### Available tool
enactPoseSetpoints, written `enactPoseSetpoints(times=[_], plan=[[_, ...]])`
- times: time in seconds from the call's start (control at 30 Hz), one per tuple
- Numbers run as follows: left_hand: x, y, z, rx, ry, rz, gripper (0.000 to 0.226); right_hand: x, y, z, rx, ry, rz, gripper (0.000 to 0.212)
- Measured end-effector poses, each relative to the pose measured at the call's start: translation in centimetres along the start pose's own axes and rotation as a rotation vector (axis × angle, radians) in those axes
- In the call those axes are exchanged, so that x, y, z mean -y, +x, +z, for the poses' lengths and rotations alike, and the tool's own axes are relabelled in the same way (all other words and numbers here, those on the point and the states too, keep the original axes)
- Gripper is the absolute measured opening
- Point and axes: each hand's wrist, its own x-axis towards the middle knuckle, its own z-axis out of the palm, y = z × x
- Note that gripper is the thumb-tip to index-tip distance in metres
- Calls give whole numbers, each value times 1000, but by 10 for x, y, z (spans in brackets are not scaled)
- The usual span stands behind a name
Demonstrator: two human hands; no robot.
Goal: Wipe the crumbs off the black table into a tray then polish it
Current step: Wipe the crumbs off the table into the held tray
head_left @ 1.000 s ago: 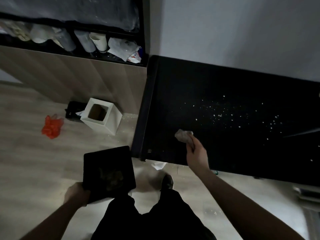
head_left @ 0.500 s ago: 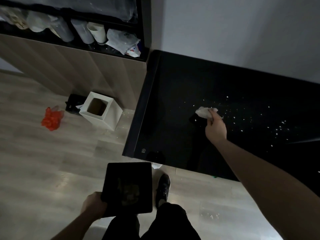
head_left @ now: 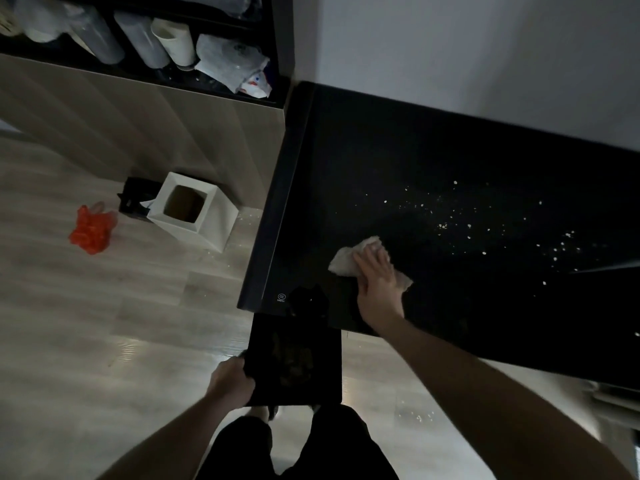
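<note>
A pale wood-look floor (head_left: 104, 323) ran under the person, speckled with a few fallen crumbs near the table's front edge. Nearest, the left hand (head_left: 231, 381) gripped the left rim of a dark tray (head_left: 298, 362), fingers curled around it, its far edge just below the black table (head_left: 415, 150). On the table near that edge, the right hand (head_left: 377, 282) pressed flat, fingers extended, on a crumpled pale cloth (head_left: 343, 259). Beyond it to the right, light crumbs (head_left: 450, 220) lay scattered. Farther left, a white bin (head_left: 194, 211) and an orange bag (head_left: 90, 228) sat on the floor.
</note>
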Motion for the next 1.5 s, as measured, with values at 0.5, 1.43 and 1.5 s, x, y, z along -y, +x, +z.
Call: enactPoseSetpoints(times=[0.5,1.43,1.5], plan=[[1,-12,0,51,-34,-14,15,50,-103,-10,186,396,-85,55],[3,-11,23,-16,-92,-109,15,40,23,25,189,4,-354,63],[0,-14,20,-15,-98,-97,11,44,-16,40,231,87,-389,59]])
